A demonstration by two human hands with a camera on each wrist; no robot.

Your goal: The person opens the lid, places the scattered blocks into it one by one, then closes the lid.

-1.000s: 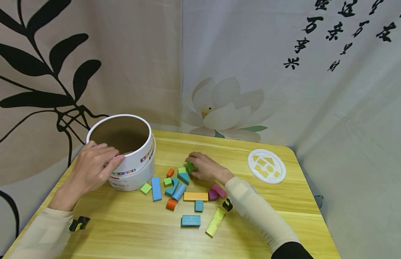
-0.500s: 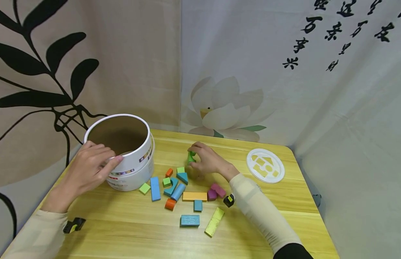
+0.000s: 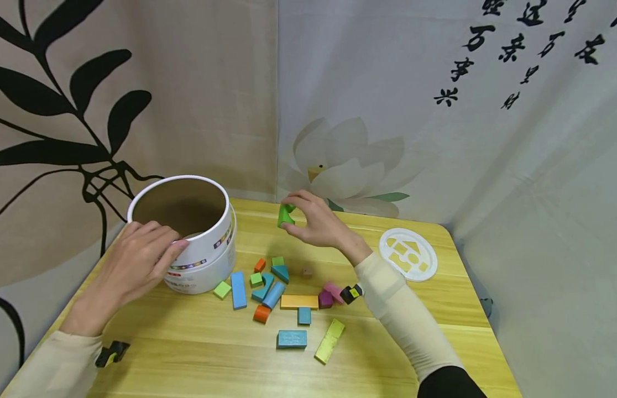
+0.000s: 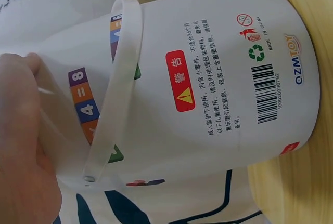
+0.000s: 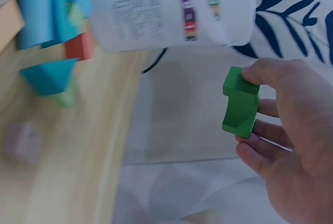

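Note:
At the left of the table stands a white bucket point(image 3: 209, 260) with a wire-thin white handle point(image 4: 122, 73). My left hand point(image 3: 134, 265) grips its near rim, the thumb outside and the fingers bent over the edge. To the right of the bucket and raised above the table, my right hand point(image 3: 320, 221) pinches a green arch block point(image 5: 241, 102) between thumb and fingertips. The block's curved notch shows in the right wrist view. Below that hand lie several loose blocks, among them a teal triangle point(image 3: 281, 273), a blue cylinder point(image 3: 274, 295) and an orange plank point(image 3: 299, 302).
A white lid point(image 3: 395, 264) with shaped cut-outs lies at the table's right. Nearer the front are a yellow-green plank point(image 3: 330, 341) and a teal block point(image 3: 291, 339). A small pale wooden block point(image 3: 307, 271) lies behind the orange plank. A fabric backdrop rises behind the table.
My right hand has lifted the green arch block off the table and moved it up and slightly toward the bucket. A small pale block has come into sight. My left hand stays on the rim.

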